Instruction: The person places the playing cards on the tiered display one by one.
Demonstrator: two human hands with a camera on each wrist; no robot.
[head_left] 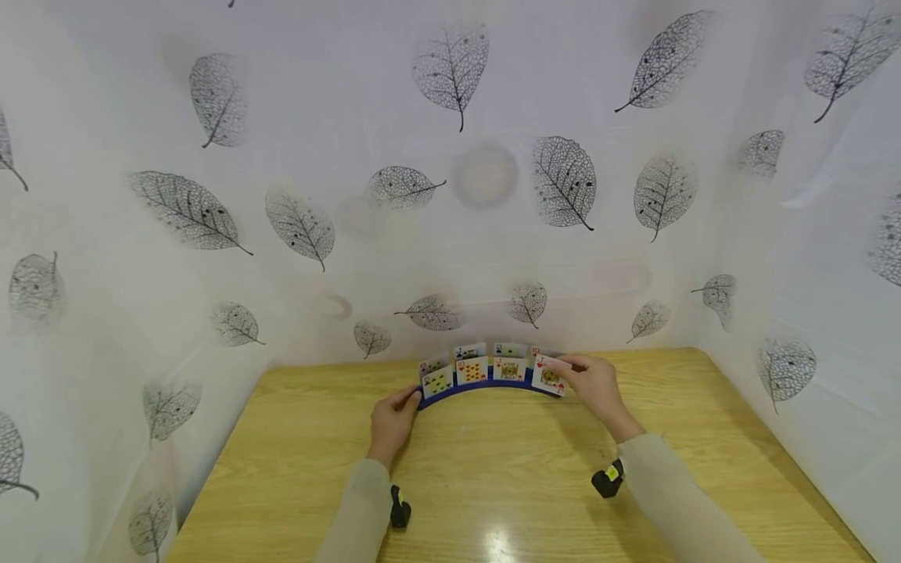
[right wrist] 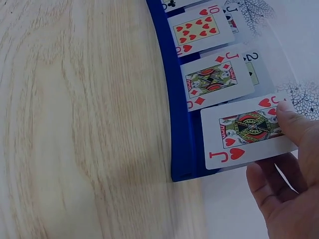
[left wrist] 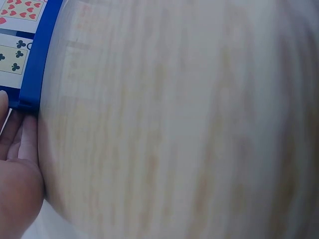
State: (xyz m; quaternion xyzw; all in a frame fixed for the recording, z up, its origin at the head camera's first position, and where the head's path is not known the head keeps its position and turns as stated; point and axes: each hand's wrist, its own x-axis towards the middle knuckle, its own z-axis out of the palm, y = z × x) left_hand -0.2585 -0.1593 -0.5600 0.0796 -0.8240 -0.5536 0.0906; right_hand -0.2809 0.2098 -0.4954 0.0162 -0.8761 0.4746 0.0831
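A curved blue card holder [head_left: 486, 385] stands at the far side of the table with playing cards upright in two rows. My left hand [head_left: 392, 424] grips its left end, thumb in front and fingers behind, beside a clubs card [left wrist: 11, 62]. At the right end, my right hand [head_left: 591, 385] pinches a jack of hearts [right wrist: 244, 134] between thumb and fingers. The card's lower edge is at the holder's front row. To its left stand a jack of diamonds [right wrist: 212, 82] and a ten of hearts [right wrist: 198, 32]. A two [right wrist: 253, 74] shows partly behind them.
The wooden table [head_left: 479, 469] stretches between both forearms. Right behind the holder hangs a pale curtain [head_left: 450, 234] printed with dark leaves, which also encloses both sides. A small black device is at each wrist.
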